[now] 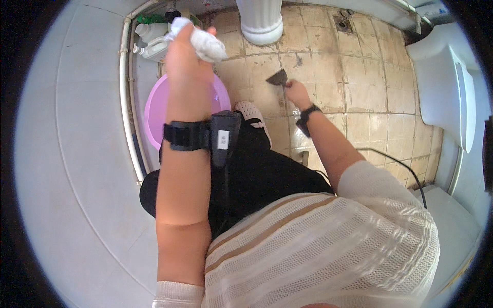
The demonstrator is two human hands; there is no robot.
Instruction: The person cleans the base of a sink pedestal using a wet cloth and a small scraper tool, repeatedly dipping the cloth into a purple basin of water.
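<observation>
My left hand [186, 56] is raised at the upper left, its fingers closed round a crumpled white cloth [209, 47]. Beneath that forearm is a pink plastic basin [154, 114], partly hidden by the arm. Out to the right, my right hand [298, 95] grips a scraper [278, 78] with a dark, wide blade. The blade is close above the tiled floor; whether it touches the tiles I cannot tell. A strap with a black device is on each wrist.
Beige, stained floor tiles [359, 97] spread ahead. A white fluted pedestal [261, 25] stands at the top, near a floor drain [343, 23]. White jugs [151, 49] sit in the left corner by a white pipe [126, 92]. A white toilet [441, 82] is at right; a black cable [395, 156] curves nearby.
</observation>
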